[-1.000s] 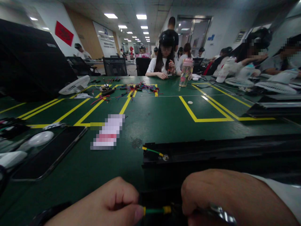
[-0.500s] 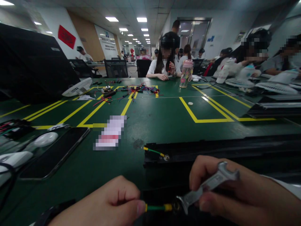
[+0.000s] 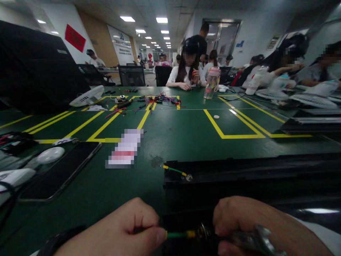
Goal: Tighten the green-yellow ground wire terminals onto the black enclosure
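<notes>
My left hand [image 3: 133,227] is closed, pinching the yellow end of a short green wire [image 3: 178,235]. The wire's other yellow end meets a metal ring terminal and nut [image 3: 203,231] on a dark part low in the view. My right hand [image 3: 245,220] is closed around a metal open-end wrench [image 3: 262,241], whose outer jaw points to the lower right. Its other end is hidden by the fingers, just right of the nut. Beyond the hands lies a black rail [image 3: 239,169] with a similar green wire [image 3: 174,170] fixed to it by a nut.
At the left lie a phone [image 3: 61,174], a white mouse-like object [image 3: 50,155] and cables. A blurred paper slip [image 3: 125,149] lies ahead. Farther off are a wire pile [image 3: 160,100], a pink-lidded bottle [image 3: 212,83] and a seated person [image 3: 186,67].
My right hand has turned the wrench down and to the right, drawing its near jaw back from the nut. My left hand keeps its pinch on the wire, almost unmoved.
</notes>
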Demonstrator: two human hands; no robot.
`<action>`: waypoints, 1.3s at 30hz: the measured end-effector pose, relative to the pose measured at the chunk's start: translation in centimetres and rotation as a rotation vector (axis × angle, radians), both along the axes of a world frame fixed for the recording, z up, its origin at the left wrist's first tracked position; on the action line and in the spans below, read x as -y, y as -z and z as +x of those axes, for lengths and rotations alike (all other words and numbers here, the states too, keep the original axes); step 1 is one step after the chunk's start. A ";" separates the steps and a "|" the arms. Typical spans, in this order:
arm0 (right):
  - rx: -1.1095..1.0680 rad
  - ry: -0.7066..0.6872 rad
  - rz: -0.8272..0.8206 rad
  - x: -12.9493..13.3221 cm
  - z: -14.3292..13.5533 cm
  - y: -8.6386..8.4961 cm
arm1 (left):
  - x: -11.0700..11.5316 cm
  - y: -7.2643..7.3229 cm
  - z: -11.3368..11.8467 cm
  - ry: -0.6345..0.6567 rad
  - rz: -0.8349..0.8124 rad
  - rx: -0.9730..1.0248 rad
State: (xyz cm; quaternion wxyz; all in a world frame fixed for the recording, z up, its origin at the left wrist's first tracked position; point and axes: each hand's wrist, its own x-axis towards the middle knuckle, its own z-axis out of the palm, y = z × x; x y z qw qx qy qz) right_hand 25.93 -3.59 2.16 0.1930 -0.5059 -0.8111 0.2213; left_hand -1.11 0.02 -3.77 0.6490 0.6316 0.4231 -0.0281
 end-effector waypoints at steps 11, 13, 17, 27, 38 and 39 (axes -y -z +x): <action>0.071 -0.128 0.045 1.1 0.9 0.6 | -0.1 0.0 0.1 0.002 0.166 -0.041; 0.068 -0.151 0.024 1.0 0.8 0.6 | -0.1 0.3 -0.1 -0.004 0.136 -0.036; 0.079 -0.147 -0.005 0.5 0.7 -0.1 | -0.2 0.8 -0.4 -0.031 0.040 -0.029; 0.157 -0.351 0.003 -0.7 1.3 -1.7 | -0.1 0.7 -0.5 -0.055 0.060 -0.059; -0.170 -0.047 -0.037 0.7 2.6 -0.4 | -0.1 0.2 0.0 -0.053 0.091 -0.117; -0.156 -0.036 -0.040 1.0 2.5 -0.1 | 0.0 0.2 0.0 -0.057 0.079 -0.122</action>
